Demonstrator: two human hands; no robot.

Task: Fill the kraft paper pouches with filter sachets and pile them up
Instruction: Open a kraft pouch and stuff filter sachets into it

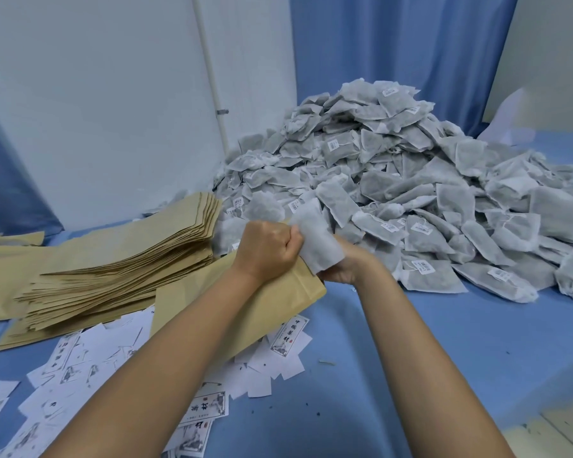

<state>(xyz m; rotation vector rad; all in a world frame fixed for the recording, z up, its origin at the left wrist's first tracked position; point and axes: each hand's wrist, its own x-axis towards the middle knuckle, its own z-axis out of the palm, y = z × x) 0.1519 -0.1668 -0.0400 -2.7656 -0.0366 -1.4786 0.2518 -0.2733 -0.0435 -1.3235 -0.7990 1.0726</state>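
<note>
My left hand (pixel 267 249) pinches the kraft pouch (pixel 245 312) open; right hand (pixel 343 271), 3 o'clock, seemingly grasps filter sachets (pixel 316 247) for loading.

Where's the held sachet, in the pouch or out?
Mostly out: the sachet shows nearly whole in the right hand at the mouth of the pouch, which the left hand grips.

Cool, even, fairly bright light is spread across the scene; no source is shown. Only soft shadows are cast, a faint one along the blue tabletop (pixel 411 342) and a darker one under the kraft pouch (pixel 278 302). No glare is picked up. The held sachets (pixel 315 246) are rendered soft and smeared. The far pipe (pixel 209 61) is bowed by wide-angle distortion, and the near right corner is blurred.
</note>
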